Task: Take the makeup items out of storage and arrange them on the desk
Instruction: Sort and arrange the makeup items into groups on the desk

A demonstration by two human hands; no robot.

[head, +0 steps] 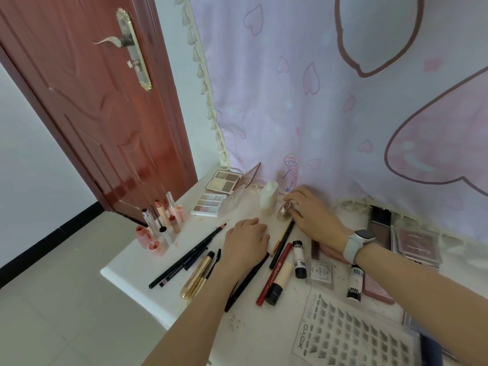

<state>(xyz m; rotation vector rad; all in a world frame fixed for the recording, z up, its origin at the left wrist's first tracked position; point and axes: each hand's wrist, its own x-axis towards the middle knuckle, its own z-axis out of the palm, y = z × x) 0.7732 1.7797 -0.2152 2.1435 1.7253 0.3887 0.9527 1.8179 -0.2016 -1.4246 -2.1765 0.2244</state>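
Two hands over a white surface (126, 273), corner piece, scuffed and smudged.

Left hand (245, 241): palm down, fingers bent loosely, resting on the surface and on a long black pencil (245, 282); its grip holds nothing that shows. Right hand (314, 217): fingers curled round a small silver egg-shaped compact (284, 211), grip closed on its far side, the compact touching the surface. Pale smartwatch (357, 244) on that wrist.

Count, left to right:
- Lip gloss tubes (163, 225), about seven or eight, clear and pink plastic, upright in a cluster at the left edge; exact number hard to tell.
- Two open palettes at the back: a four-pan one (224, 180) in browns and cream, a nine-pan one (208, 206) in pastels with clear lid.
- One cream bottle (269, 198), matte, just beside the compact.
- Two black pencils (187, 257) lying diagonally, one gold mascara tube (196, 277) with its brush wand alongside.
- One red pencil (273, 276), one beige tube with black cap (278, 283).
- Two small white tubes with black ends (299, 260).
- One sheet of false lash clusters (351, 336), gridded, near right.
- Dark rectangular palettes (380, 225) at the right, partly hidden.

Room: pink heart-print fabric (317, 101) with tassel trim hangs behind; glossy red-brown door (92, 114) with brass handle at left; pale tiled floor (66, 299).
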